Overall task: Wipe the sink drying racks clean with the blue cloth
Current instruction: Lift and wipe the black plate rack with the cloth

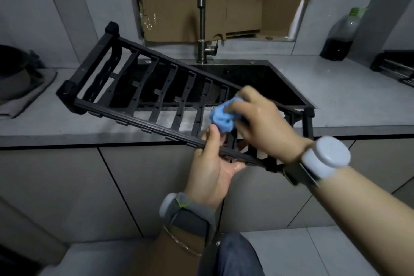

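A long black slatted drying rack (125,87) is held tilted over the black sink (268,83) and the counter's front edge. My left hand (210,163) grips the rack's near rail from below, thumb on top. My right hand (257,116) presses a bunched blue cloth (221,116) onto the slats near the rack's right end. The right end of the rack is partly hidden behind my right wrist.
A steel tap (202,29) rises behind the sink, in front of cardboard (224,0) on the wall. A dark bottle (340,36) and a second black rack (396,67) stand at the right. A dark pot on a grey mat (24,98) sits at the left.
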Available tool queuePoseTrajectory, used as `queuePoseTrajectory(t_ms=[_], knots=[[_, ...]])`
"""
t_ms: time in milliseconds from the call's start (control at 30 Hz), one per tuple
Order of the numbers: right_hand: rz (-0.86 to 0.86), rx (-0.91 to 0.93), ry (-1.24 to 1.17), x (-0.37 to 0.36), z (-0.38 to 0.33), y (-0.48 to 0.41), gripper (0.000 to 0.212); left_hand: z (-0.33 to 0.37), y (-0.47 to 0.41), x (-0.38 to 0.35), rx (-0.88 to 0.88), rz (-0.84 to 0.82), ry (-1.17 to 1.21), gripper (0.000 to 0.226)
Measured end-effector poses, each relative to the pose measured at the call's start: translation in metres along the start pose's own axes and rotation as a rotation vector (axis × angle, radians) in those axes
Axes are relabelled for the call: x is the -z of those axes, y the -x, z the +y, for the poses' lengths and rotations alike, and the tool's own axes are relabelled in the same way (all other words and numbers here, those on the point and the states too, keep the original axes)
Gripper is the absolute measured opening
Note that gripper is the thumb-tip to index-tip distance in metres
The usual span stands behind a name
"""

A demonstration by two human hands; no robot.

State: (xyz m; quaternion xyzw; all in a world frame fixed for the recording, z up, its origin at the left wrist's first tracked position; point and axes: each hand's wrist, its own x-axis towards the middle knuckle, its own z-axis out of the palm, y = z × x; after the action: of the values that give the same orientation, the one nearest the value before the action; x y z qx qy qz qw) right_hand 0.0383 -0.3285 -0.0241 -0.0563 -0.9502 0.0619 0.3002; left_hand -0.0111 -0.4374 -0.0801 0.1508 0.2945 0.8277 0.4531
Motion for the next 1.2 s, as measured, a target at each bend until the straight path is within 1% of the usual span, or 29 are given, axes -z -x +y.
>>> queuePoseTrajectory(t_ms=[67,133,200,267,367,500,567,600,633,667,700,733,800,867,900,933,1000,1067,1133,1200], knots=[[0.117,-0.115,0.07,0.003,0.012,-0.014,0.026,-0.001,-0.001,-0.005,0.06,0.034,0.018,0.067],[0.126,-0.175,0.105,0.001,0.016,-0.018,0.021,0.0,-0.004,-0.004,0.063,0.039,-0.007,0.066],[0.046,-0.136,0.087,-0.005,0.008,-0.012,0.019,0.004,-0.006,-0.001,0.018,0.003,-0.038,0.06],[-0.031,-0.084,0.021,-0.006,-0.005,0.0,0.018,0.007,-0.007,0.002,-0.028,-0.043,-0.061,0.054],[-0.116,-0.068,-0.129,0.002,-0.016,0.009,0.022,0.008,-0.007,0.005,-0.016,-0.081,-0.047,0.06],[-0.241,-0.113,-0.149,0.008,-0.013,0.009,0.022,0.003,-0.005,0.009,0.045,-0.06,-0.058,0.065],[-0.293,-0.193,-0.263,0.016,-0.01,0.009,0.017,-0.002,-0.003,0.011,0.07,-0.047,-0.059,0.066],[-0.273,-0.248,-0.364,0.02,-0.008,0.008,0.017,-0.002,-0.003,0.011,0.074,-0.05,-0.066,0.066],[-0.197,-0.297,-0.469,0.024,-0.009,0.006,0.02,-0.003,-0.003,0.01,0.073,-0.059,-0.078,0.065],[-0.081,-0.303,-0.522,0.024,-0.011,0.006,0.023,-0.003,-0.003,0.008,0.071,-0.064,-0.08,0.064],[0.017,-0.237,-0.495,0.023,-0.016,0.006,0.022,-0.004,-0.003,0.005,0.063,-0.054,-0.075,0.06],[0.05,-0.125,-0.413,0.019,-0.021,0.005,0.019,-0.004,-0.003,0.002,0.052,-0.036,-0.066,0.055],[-0.029,0.073,-0.215,0.007,-0.027,0.007,0.025,-0.007,-0.002,-0.002,0.037,-0.016,-0.058,0.041],[-0.113,0.123,-0.112,0.002,-0.02,0.005,0.034,-0.006,0.001,0.0,0.035,-0.015,-0.072,0.031],[-0.095,0.117,-0.071,0.003,-0.012,0.001,0.036,-0.006,0.003,0.003,0.037,-0.023,-0.082,0.029],[-0.038,0.085,-0.027,0.004,-0.005,-0.004,0.037,-0.004,0.005,0.003,0.046,-0.031,-0.091,0.03],[0.13,-0.006,0.036,0.008,0.007,-0.011,0.037,-0.001,0.009,0.0,0.067,-0.04,-0.106,0.037],[0.232,-0.074,0.051,0.004,0.004,-0.013,0.034,0.003,0.009,-0.004,0.042,-0.055,-0.147,0.041],[0.264,-0.093,-0.009,-0.002,-0.01,-0.008,0.03,0.007,0.007,-0.005,0.003,-0.088,-0.186,0.044],[0.237,-0.066,-0.134,-0.006,-0.025,0.002,0.026,0.01,0.006,-0.004,-0.037,-0.106,-0.216,0.044]])
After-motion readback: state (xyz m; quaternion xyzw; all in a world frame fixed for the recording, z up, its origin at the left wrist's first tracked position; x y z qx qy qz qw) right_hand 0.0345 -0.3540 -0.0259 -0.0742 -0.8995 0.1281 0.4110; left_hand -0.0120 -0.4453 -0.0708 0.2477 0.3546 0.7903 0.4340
